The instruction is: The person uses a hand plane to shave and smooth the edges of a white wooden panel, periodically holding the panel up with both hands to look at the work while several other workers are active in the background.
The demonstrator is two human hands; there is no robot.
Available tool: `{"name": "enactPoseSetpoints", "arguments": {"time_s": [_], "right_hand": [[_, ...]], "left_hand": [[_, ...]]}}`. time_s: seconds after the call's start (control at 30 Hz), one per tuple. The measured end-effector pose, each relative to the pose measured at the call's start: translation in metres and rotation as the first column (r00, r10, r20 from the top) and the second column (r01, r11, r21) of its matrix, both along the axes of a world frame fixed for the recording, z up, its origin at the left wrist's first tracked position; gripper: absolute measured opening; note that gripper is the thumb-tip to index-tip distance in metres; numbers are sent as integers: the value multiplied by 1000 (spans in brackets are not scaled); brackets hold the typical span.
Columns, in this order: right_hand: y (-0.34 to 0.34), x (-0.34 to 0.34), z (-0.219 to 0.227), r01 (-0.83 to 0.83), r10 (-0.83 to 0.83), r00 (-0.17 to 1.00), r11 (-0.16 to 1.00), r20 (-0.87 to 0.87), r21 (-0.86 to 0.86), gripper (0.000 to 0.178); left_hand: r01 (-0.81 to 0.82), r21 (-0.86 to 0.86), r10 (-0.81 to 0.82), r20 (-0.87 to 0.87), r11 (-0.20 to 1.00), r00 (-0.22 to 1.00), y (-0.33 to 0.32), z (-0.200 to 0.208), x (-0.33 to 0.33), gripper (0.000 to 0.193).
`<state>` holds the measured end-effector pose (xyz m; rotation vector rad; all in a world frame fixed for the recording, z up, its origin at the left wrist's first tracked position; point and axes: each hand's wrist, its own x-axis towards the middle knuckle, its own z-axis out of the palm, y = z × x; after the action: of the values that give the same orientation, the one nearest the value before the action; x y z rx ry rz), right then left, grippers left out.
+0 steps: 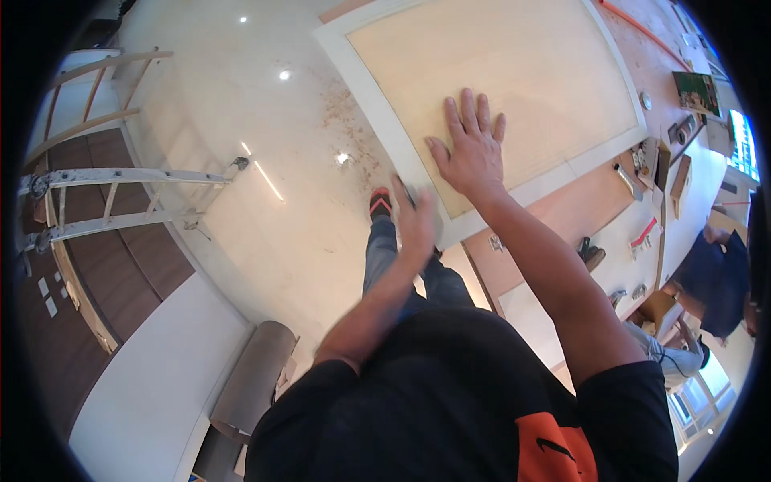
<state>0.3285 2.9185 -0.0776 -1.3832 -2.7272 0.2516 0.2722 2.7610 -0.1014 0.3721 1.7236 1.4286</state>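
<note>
A large cream panel (pixel 522 72) with a wide white border (pixel 377 104) lies on the worktable in front of me. My right hand (pixel 472 153) rests flat on its cream face, fingers spread, near the left border. Beside the panel's near left edge is my left hand (pixel 416 229), smeared by motion. A slim dark thing (pixel 409 194) shows between its fingers and thumb; its kind is too blurred to make out. Whether it touches the border I cannot tell.
Brown dust (pixel 345 112) litters the glossy floor left of the panel. A stepladder (pixel 136 175) and a brown roll (pixel 255 373) are at left. Various tools, a metal-coloured one (pixel 628 182) among them, lie on the worktable (pixel 526 205). Another person (pixel 707 281) is at far right.
</note>
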Motion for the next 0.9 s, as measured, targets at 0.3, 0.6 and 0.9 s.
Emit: {"name": "enactPoseSetpoints", "arguments": {"time_s": [0.3, 0.6, 0.9], "right_hand": [[4, -16, 5, -26, 26, 1000, 999, 16, -25, 78], [10, -11, 7, 9, -6, 999, 998, 39, -58, 79], [15, -9, 5, -26, 26, 999, 1000, 35, -16, 79]], "left_hand": [[-119, 214, 97, 113, 969, 989, 186, -35, -241, 65], [2, -75, -1, 7, 997, 1000, 112, -43, -133, 84], [-6, 75, 3, 47, 997, 999, 185, -12, -212, 78]]}}
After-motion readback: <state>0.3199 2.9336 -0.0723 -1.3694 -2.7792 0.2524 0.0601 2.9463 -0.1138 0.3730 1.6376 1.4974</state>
